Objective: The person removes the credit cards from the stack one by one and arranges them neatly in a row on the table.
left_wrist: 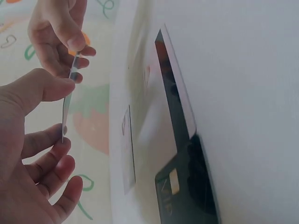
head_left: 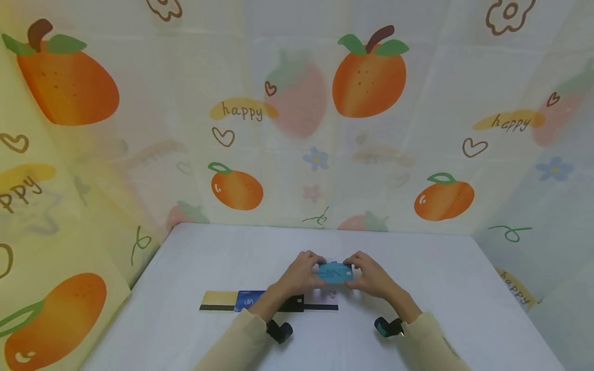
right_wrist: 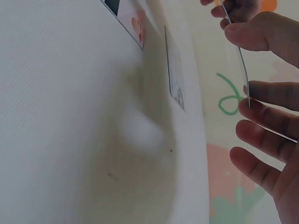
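Note:
A light blue card (head_left: 335,274) with large lettering and a small chip is held up above the table between both hands. My left hand (head_left: 297,275) pinches its left end between thumb and fingers, while my right hand (head_left: 373,277) pinches the right end. Both wrist views show the card (left_wrist: 69,100) nearly edge-on, so its face is hidden there. Below lies a row of cards: a gold card (head_left: 217,298), a dark blue VIP card (head_left: 246,300) partly behind the left wrist, a black VIP card (left_wrist: 189,184) with a chip, and a pale card (left_wrist: 156,98) with a black stripe.
Another pale card (right_wrist: 174,70) lies flat farther back, mostly hidden behind the raised card in the head view. The white table (head_left: 185,257) ends at a fruit-printed cloth (head_left: 297,185) behind it. Each wrist wears a small black camera (head_left: 279,332).

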### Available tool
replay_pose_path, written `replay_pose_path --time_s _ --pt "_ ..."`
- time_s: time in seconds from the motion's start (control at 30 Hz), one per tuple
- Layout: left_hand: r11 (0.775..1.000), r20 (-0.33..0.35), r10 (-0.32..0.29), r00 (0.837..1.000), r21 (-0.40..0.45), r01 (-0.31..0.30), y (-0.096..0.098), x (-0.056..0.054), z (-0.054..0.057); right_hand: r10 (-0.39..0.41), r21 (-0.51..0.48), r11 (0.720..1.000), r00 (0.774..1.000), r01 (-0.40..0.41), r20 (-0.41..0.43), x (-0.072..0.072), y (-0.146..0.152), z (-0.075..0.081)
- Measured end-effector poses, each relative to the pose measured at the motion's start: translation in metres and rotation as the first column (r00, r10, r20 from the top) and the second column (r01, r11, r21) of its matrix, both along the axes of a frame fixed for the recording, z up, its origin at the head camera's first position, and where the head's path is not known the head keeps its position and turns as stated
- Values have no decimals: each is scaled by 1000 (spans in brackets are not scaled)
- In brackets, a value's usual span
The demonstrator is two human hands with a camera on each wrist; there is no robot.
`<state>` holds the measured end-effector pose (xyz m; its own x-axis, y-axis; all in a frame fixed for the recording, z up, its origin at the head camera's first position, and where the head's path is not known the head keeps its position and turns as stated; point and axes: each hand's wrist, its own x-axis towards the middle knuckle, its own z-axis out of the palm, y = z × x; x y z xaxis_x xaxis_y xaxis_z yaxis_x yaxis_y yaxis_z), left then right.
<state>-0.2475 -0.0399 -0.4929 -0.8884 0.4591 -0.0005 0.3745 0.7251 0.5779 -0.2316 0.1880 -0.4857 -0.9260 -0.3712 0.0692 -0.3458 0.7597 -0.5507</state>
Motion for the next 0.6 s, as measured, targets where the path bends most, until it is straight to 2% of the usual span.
replay_pose_path --time_s 0.23,0.47,0.6 --pt "1000 -13 -9 1000 -27 9 9 9 -1 -13 7 1000 1000 13 12 9 7 -4" --pt "998 -10 -43 999 -49 43 16 16 -8 -42 23 999 997 41 60 18 15 -8" --pt "996 -11 -67 998 -65 66 19 19 -13 -28 29 999 998 26 61 22 20 -9"
